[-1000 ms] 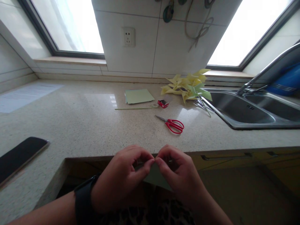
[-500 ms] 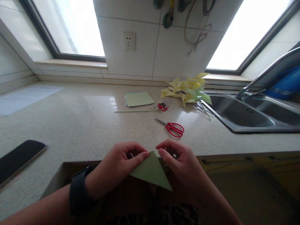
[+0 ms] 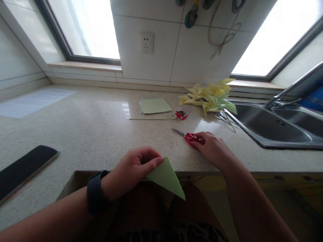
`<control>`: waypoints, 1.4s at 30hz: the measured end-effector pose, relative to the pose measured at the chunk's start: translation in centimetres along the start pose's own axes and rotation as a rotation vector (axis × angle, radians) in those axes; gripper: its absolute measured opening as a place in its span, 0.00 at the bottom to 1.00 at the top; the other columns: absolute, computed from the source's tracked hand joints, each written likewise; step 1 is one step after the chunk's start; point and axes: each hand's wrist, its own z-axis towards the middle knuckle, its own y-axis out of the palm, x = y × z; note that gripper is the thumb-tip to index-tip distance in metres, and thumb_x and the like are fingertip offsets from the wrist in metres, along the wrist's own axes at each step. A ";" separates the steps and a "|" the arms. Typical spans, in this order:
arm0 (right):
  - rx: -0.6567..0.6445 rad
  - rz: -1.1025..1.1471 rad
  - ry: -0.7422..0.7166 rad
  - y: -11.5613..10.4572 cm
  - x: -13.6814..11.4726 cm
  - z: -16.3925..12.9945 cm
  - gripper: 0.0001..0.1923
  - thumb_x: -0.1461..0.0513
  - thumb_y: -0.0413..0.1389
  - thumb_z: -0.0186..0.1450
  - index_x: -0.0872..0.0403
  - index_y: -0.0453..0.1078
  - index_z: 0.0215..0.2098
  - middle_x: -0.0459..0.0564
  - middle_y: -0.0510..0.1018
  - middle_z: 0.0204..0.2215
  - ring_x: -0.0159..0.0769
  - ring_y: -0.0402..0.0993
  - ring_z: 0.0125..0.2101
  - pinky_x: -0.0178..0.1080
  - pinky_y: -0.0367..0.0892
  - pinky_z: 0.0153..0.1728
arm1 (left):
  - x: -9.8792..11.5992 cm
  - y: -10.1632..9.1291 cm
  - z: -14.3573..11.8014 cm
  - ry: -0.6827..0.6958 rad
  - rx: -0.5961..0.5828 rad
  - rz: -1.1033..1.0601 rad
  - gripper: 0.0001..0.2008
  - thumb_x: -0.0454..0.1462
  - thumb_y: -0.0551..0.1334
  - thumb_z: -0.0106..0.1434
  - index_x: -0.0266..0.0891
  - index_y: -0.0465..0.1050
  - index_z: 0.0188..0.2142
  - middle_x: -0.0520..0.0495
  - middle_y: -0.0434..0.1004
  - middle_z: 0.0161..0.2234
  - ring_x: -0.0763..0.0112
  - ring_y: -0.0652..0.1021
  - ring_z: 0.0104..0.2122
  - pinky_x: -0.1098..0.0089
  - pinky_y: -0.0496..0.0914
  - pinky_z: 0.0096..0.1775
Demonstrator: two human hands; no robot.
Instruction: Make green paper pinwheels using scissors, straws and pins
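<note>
A green sheet of paper folded into a triangle [image 3: 168, 178] is pinched between the thumb and fingers of my left hand [image 3: 137, 166], just in front of the counter edge. My right hand [image 3: 213, 146] has its fingers on the red handles of the scissors [image 3: 191, 138], which lie on the counter with their blades pointing left. Behind the scissors are a small red box [image 3: 181, 115], a roll of clear tape [image 3: 172, 116] and a thin pale stick [image 3: 148, 118]. Several sheets of green paper [image 3: 155, 105] lie stacked behind the stick.
Yellow and green paper pinwheels [image 3: 208, 97] lie near the wall, left of the steel sink [image 3: 267, 143]. A black phone [image 3: 27, 169] rests at the left of the counter [image 3: 98, 134], with a printed sheet [image 3: 35, 101] behind it.
My right hand has left the folded paper and moved forward and right onto the scissors' handles. My left hand still holds the paper. The view has shifted slightly left.
</note>
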 end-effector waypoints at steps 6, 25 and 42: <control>-0.130 0.022 -0.027 -1.4 0.6 1.3 0.12 0.53 0.60 0.64 0.52 0.80 0.31 0.54 0.80 0.26 0.39 0.71 0.26 0.42 0.61 0.29 | -0.1 -0.5 0.4 -0.002 0.023 0.019 0.12 0.44 0.64 0.66 0.38 0.79 0.37 0.48 0.82 0.33 0.68 0.79 0.32 0.69 0.72 0.34; -0.520 0.685 -0.251 0.5 -3.5 -1.7 0.16 0.54 0.68 0.57 0.53 0.69 0.34 0.40 0.66 0.22 0.27 0.59 0.22 0.32 0.56 0.20 | -1.1 -1.3 0.5 0.027 0.101 0.115 0.08 0.42 0.66 0.64 0.40 0.82 0.36 0.50 0.84 0.32 0.70 0.79 0.32 0.72 0.72 0.33; -0.254 0.411 -0.522 0.8 -3.7 -1.9 0.12 0.54 0.66 0.61 0.52 0.76 0.36 0.39 0.69 0.18 0.25 0.61 0.18 0.32 0.57 0.20 | -1.1 -1.2 0.4 0.071 0.175 0.094 0.03 0.37 0.69 0.62 0.44 0.83 0.35 0.53 0.86 0.32 0.73 0.82 0.31 0.77 0.74 0.33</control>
